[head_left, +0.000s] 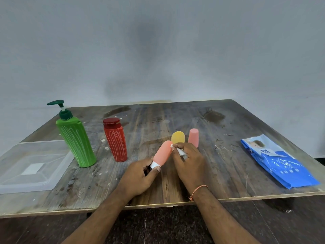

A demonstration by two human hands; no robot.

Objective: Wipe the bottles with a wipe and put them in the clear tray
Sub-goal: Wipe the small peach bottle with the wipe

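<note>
Near the worktop's [228,173] middle, the left hand [139,178] is gripping a pink bottle [162,153] by its cap while the right hand [189,161] is pinching a wipe [180,151] against it, four other bottles and the clear tray [31,166] at left still waiting, seemingly unfilled.

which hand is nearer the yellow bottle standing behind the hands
Right. The right hand, pinching a white wipe, sits just in front of the small yellow plastic bottle; the left hand is farther, down to its left.
</note>
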